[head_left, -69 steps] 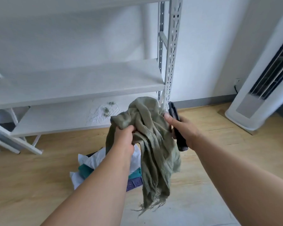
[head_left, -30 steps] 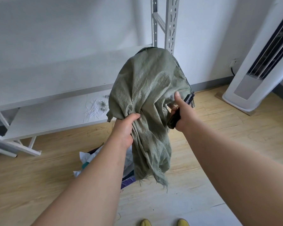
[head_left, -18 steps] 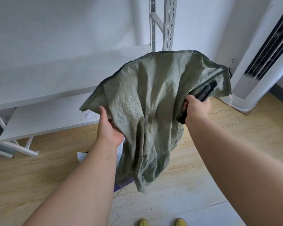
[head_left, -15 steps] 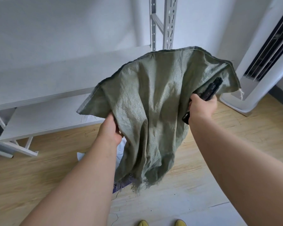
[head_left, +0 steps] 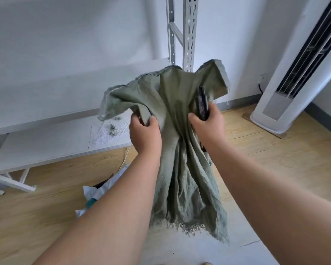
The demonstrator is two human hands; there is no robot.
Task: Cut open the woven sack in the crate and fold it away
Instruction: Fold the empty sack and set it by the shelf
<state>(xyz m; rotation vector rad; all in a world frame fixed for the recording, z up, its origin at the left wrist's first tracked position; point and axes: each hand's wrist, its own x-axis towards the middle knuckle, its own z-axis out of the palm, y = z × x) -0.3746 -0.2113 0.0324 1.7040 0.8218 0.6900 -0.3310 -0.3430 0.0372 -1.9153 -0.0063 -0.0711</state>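
Note:
A green woven sack (head_left: 182, 169) hangs in the air in front of me, bunched in the middle with its frayed edge at the bottom. My left hand (head_left: 144, 134) grips a fold of the sack on its left side. My right hand (head_left: 208, 127) holds a black utility knife (head_left: 202, 103) upright against the sack and pinches the cloth with it. The crate is mostly hidden behind my left arm; only a dark edge (head_left: 100, 185) shows on the floor.
White paper and teal items (head_left: 96, 194) lie by the crate. A white metal shelf rack (head_left: 55, 142) stands behind, with small debris on its low board. A tall white floor air conditioner (head_left: 287, 96) stands at the right on the wooden floor.
The sack was spread wide between my hands; now my hands have come together and the sack is gathered and hangs lower. The knife now points up.

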